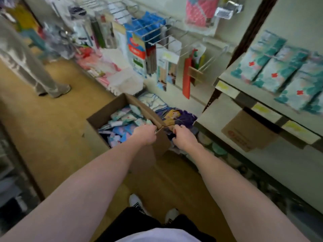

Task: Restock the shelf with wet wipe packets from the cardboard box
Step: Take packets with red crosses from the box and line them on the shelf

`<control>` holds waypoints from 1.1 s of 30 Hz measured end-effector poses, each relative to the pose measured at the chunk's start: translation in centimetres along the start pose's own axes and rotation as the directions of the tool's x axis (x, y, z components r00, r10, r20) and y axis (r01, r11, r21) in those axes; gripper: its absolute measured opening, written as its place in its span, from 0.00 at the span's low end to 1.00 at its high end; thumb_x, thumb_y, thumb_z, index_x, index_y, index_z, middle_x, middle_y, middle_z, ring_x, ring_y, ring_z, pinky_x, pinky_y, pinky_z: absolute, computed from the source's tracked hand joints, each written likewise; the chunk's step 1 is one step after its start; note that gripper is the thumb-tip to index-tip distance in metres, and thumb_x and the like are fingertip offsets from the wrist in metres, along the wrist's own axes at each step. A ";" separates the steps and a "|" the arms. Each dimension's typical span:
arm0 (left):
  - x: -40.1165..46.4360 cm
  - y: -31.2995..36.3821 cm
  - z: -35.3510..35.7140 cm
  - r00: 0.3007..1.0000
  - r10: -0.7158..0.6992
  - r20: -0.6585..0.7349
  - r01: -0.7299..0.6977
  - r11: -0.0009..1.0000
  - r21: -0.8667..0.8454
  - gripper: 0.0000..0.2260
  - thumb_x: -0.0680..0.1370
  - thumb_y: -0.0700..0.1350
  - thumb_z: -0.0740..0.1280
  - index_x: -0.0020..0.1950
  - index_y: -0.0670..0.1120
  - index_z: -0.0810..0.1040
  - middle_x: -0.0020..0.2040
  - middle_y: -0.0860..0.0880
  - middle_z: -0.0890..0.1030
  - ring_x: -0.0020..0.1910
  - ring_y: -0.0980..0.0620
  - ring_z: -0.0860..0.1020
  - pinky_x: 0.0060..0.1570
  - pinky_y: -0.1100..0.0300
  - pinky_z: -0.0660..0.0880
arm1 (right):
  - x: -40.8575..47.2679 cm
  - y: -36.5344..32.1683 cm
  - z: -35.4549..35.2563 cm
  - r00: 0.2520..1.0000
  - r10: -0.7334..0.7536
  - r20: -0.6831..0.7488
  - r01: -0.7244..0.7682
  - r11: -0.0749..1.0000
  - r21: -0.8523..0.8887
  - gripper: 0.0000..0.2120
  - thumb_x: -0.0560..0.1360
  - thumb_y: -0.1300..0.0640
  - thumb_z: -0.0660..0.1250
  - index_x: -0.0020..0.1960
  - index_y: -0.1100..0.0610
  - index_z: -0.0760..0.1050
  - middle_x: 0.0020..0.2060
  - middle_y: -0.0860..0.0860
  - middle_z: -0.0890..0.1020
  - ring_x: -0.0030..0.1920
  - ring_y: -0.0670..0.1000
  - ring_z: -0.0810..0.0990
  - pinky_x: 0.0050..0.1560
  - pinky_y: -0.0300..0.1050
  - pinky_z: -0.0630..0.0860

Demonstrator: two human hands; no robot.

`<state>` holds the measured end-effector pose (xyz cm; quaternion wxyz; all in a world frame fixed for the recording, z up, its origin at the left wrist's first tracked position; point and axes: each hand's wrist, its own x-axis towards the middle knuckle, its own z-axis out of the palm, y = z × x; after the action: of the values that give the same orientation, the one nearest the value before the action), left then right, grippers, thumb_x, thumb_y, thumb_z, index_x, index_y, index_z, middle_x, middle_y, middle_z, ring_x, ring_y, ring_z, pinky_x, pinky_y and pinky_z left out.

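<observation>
So, status:
box: cardboard box [111, 110] on the floor against the shelving, flaps open, near corner pointing toward the person.
packets: wet wipe packets [122, 123] piled loose inside, no common long axis, mixed orientations.
left hand: left hand [144, 134] curled at the box's near corner, over the packet pile. Looks like it grips the rim or a flap edge; blur hides the fingertips, so that's a read, not certain.
right hand: right hand [183, 136] curled just outside the same corner, on the shelf side. Whether it holds cardboard or nothing, cannot tell.
target: shelf [227, 88] up and to the right, already carrying a row of teal packets [279, 72], lying flat, long axes running front to back.
key relation: pile sits left of the corner, directly under the left hand; shelf is on the right-hand side. Left is nearer for the pick, right nearer for the place.
step: judged as repositioning or steadying the box before a pick.
risk: a loose pile means a grab may take several packets.
</observation>
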<state>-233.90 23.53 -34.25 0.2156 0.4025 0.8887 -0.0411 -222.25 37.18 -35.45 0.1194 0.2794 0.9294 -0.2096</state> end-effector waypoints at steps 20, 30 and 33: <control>1.5 -16.0 6.6 0.973 -0.170 0.158 0.206 0.945 -0.253 0.07 0.79 0.42 0.58 0.56 0.46 0.68 0.51 0.44 0.73 0.50 0.42 0.72 0.41 0.50 0.71 | 9.7 -12.4 9.2 0.944 -0.116 0.308 0.157 0.981 -0.110 0.13 0.78 0.59 0.66 0.62 0.53 0.70 0.60 0.54 0.73 0.58 0.57 0.75 0.53 0.53 0.76; 6.2 -17.3 10.4 0.875 -0.369 0.312 0.470 0.802 -0.368 0.11 0.78 0.42 0.61 0.61 0.45 0.69 0.59 0.42 0.73 0.56 0.40 0.74 0.46 0.49 0.73 | 19.5 -13.3 12.4 0.794 -0.199 0.575 0.365 0.912 -0.188 0.10 0.75 0.61 0.66 0.54 0.53 0.70 0.56 0.54 0.72 0.55 0.57 0.74 0.54 0.53 0.75; 7.6 -17.2 11.9 0.847 -0.392 0.360 0.516 0.770 -0.376 0.15 0.79 0.42 0.61 0.66 0.44 0.68 0.62 0.40 0.72 0.57 0.39 0.75 0.42 0.50 0.71 | 22.0 -13.2 13.6 0.730 -0.218 0.648 0.419 0.891 -0.173 0.09 0.75 0.62 0.66 0.53 0.54 0.72 0.55 0.54 0.74 0.56 0.58 0.75 0.53 0.52 0.75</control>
<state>-246.78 14.28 -49.94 0.4027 0.1021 0.9072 0.0660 -246.20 31.31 -50.70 0.4177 0.0084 0.8945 -0.1590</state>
